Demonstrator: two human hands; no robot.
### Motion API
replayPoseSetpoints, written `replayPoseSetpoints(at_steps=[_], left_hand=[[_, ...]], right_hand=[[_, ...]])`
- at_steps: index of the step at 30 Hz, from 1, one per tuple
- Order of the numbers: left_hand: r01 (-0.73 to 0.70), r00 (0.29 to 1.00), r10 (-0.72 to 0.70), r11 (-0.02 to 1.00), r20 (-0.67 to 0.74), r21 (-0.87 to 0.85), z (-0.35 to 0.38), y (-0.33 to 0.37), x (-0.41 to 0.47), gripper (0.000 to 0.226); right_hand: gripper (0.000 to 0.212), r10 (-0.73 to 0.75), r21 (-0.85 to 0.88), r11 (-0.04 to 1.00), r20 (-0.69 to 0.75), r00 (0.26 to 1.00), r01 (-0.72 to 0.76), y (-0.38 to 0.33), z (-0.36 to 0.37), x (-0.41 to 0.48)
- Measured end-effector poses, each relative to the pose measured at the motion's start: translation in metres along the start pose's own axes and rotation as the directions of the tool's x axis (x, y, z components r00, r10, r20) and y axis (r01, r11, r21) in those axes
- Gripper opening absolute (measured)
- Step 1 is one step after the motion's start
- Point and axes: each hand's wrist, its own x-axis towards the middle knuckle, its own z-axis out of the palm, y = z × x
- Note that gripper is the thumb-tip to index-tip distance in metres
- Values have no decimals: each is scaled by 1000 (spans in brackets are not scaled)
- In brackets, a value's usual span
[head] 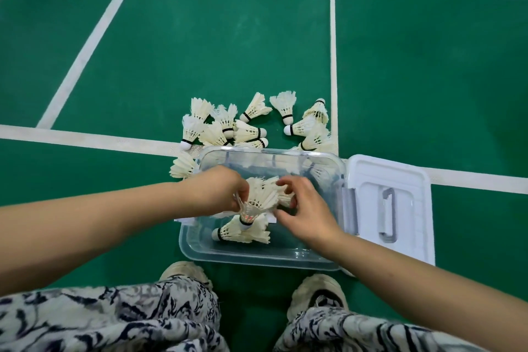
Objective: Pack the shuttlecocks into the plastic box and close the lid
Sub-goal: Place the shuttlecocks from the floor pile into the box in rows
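Observation:
A clear plastic box [194, 246] stands open on the green court floor in front of my feet. Over the box, my left hand [220, 190] and my right hand [303, 206] both hold a cluster of white feather shuttlecocks [261, 194], fingers curled on it from each side. Two or three shuttlecocks [243, 230] lie on the box's bottom below my hands. Several loose shuttlecocks [228, 126] lie in a pile on the floor just beyond the box, with a second group [311, 126] to the right. The white lid [400, 177] with its grey handle lies flat beside the box on the right.
White court lines [333, 66] cross the green floor around the box. My two shoes [317, 294] and patterned trouser legs [114, 320] are at the bottom, close to the box's near wall. One shuttlecock [183, 166] lies against the box's far left corner.

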Motion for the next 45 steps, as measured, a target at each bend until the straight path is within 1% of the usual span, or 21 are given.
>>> replayPoseSetpoints(at_steps=[2,4,7,8,9,12,14,16,18,23,28,30,34,38,40,42,45], left_hand=[[-16,1000,16,1000,1,21,-1,7,2,16],[-27,1000,27,999,10,30,-2,15,1,16],[-42,999,42,999,-6,30,-3,23,-3,19],[-46,999,46,999,-20,25,-3,24,-5,24],[-45,998,45,999,-40,5,-3,24,-7,33],[-9,996,3,998,-89,-63,-4,22,-10,72],[18,991,-27,997,-131,-69,-6,19,-11,80],[29,984,-43,996,-176,-81,-7,16,-13,81],[40,979,-54,996,-199,-76,-7,13,-12,80],[60,977,-80,993,-197,-106,-3,9,-8,75],[59,977,-81,991,-196,-117,0,3,-8,72],[58,977,-83,990,-196,-131,2,-1,-8,73],[57,976,-84,989,-203,-133,6,-7,-8,72],[24,976,-47,994,-212,-110,10,-10,-8,68],[-6,976,-19,993,-216,-114,13,-11,-8,68],[-31,977,2,991,-213,-132,14,-12,-9,68],[-55,977,23,988,-211,-147,14,-14,-10,69]], right_hand=[[38,-82,-45,996,31,996,83,-5,-3,-10],[27,-137,-87,986,39,990,140,-7,-5,-17],[23,-170,-161,972,6,985,169,-6,-9,-21],[24,-174,-178,969,-7,985,171,-5,-10,-21],[23,-178,-186,968,-23,984,171,-4,-12,-22],[21,-153,-170,975,-68,986,140,-1,-16,-23],[21,-96,-192,978,-70,993,81,2,-16,-24],[22,-39,-243,970,-57,998,25,6,-16,-24],[23,-15,-287,958,-34,999,5,9,-15,-23],[22,38,-389,921,57,998,-13,9,-7,-15],[23,136,-415,908,145,980,-65,13,4,-8],[23,158,-391,918,195,968,-71,14,8,-5],[19,185,-199,971,274,944,-132,17,13,1],[16,229,-92,973,335,914,-210,19,24,5],[13,233,-86,973,379,895,-216,19,29,8],[13,243,-130,970,428,871,-206,18,33,11],[31,279,-217,956,453,847,-199,20,36,15]])
